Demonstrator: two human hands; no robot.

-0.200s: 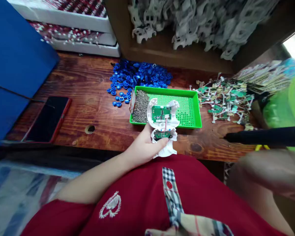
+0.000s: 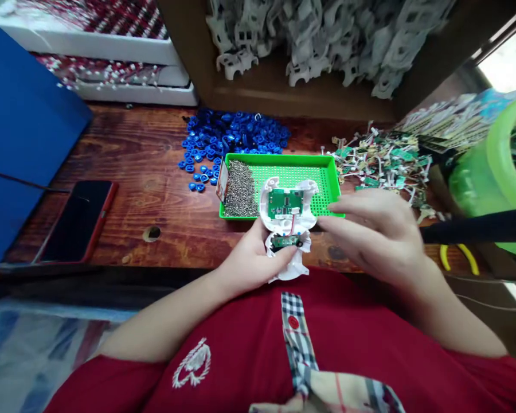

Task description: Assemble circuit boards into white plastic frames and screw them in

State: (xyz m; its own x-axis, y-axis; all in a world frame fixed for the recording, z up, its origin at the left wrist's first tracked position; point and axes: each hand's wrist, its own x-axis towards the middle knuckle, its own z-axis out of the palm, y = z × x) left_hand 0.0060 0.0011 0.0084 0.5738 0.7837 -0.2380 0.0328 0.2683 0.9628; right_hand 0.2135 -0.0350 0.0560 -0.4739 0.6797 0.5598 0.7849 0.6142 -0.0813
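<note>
My left hand (image 2: 250, 257) is closed around a white plastic housing (image 2: 265, 209), its thumb pressed on the lower piece. A green circuit board (image 2: 279, 202) sits in the upper piece, and a smaller green board (image 2: 284, 241) in the lower one. Short red and white wires run between the two. My right hand (image 2: 372, 232), slightly blurred, hovers to the right of the housing with its fingers stretched out and apart, nothing visible in them. Behind the housing lies a green perforated tray (image 2: 284, 158) with many small metal screws (image 2: 241, 189) in its left end.
Blue plastic parts (image 2: 236, 133) are heaped behind the tray; wired small boards (image 2: 387, 160) lie to its right. A black rod-shaped tool (image 2: 477, 223), yellow-handled pliers (image 2: 461, 258) and a green tub (image 2: 477, 166) are at right. A phone (image 2: 77, 221) lies left. White housings (image 2: 318, 34) fill a box behind.
My right hand has swung in from the lower right to beside the housing. The black tool's tip, bare before, is now behind that hand. My left hand keeps its hold.
</note>
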